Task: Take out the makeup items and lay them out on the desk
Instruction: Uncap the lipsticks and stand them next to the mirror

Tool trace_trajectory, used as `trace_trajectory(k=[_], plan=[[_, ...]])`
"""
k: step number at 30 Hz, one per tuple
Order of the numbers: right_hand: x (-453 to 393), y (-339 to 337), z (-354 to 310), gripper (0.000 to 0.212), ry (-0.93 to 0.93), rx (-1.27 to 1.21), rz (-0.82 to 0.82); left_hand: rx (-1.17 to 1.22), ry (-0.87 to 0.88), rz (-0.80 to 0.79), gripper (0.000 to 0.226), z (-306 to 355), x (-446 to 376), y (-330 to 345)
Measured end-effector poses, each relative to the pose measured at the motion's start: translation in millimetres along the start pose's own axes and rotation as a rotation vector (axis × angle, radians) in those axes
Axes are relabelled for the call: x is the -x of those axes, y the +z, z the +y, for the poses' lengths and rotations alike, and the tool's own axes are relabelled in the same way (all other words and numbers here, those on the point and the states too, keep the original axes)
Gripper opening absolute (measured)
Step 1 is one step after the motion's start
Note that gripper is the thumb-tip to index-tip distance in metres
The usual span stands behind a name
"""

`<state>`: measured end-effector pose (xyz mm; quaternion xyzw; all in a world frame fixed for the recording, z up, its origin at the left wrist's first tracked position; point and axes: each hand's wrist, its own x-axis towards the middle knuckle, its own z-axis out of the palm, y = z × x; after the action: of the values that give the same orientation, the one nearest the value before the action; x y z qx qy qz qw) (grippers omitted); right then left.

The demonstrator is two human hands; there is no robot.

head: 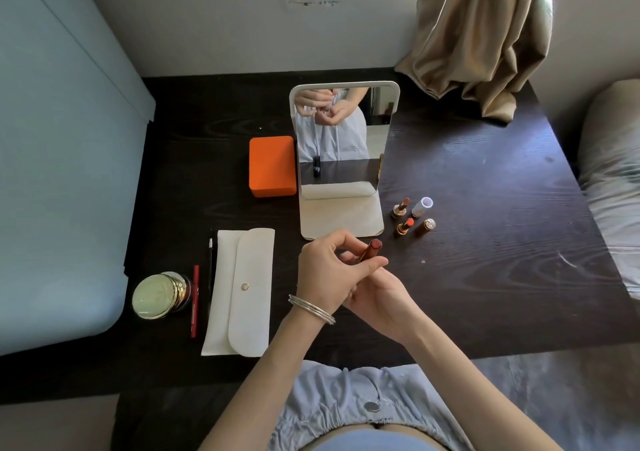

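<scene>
Both hands pinch one uncapped lipstick (370, 250) above the desk (485, 277): right hand (377, 298) grips its base, left hand (329, 270) steadies; I'd place it toward two o'clock, beside the standing lipsticks (403, 217).

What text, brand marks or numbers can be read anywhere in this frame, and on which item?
No text is legible.
Red pencil: faint marks along the barrel, too small to read.
Gold lipstick cap: embossed top pattern, not readable.
Round gold compact: relief design on the lid, no letters made out.
Orange box and white pouch: plain.
</scene>
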<state>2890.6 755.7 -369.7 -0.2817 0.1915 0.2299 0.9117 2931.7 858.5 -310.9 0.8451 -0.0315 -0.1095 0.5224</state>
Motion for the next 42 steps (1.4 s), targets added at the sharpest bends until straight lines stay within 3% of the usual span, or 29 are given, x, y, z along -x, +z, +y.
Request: trace_trajectory(k=[3,6,10,16,23,29,34,37,40,42], plan=[[2,4,-3,0.04,-0.018,-0.045,-0.02,-0.004,0.027,0.01,0.023,0,-1,-2],[4,8,-4,0.009,-0.007,0.04,-0.035,-0.011,0.016,0.004,0.025,1,1,-1],[3,9,-2,0.032,-0.033,-0.048,0.047,-0.012,0.044,0.009,0.021,-1,0,-1],[6,11,1,0.031,-0.101,-0.066,-0.061,0.015,0.016,0.035,0.024,0,1,0],[7,7,2,0.048,-0.118,-0.053,-0.051,0.007,0.043,0.073,0.023,-3,-2,1],[14,2,-3,0.045,-0.165,0.098,-0.029,0.005,0.018,0.058,0.022,-8,-4,3],[24,-1,-10,0.023,-0.365,0.782,0.231,-0.054,-0.045,-0.019,0.023,-12,-6,7],[22,-7,-11,0.022,-0.544,1.056,0.399,-0.046,-0.052,-0.189,0.03,-12,-8,14],[17,-29,-14,0.022,-0.626,1.189,0.583,-0.131,-0.139,-0.392,0.072,-16,-16,15],[11,-50,-19,0.019,-0.626,1.169,0.795,-0.219,-0.172,-0.417,0.076,-24,-20,8]])
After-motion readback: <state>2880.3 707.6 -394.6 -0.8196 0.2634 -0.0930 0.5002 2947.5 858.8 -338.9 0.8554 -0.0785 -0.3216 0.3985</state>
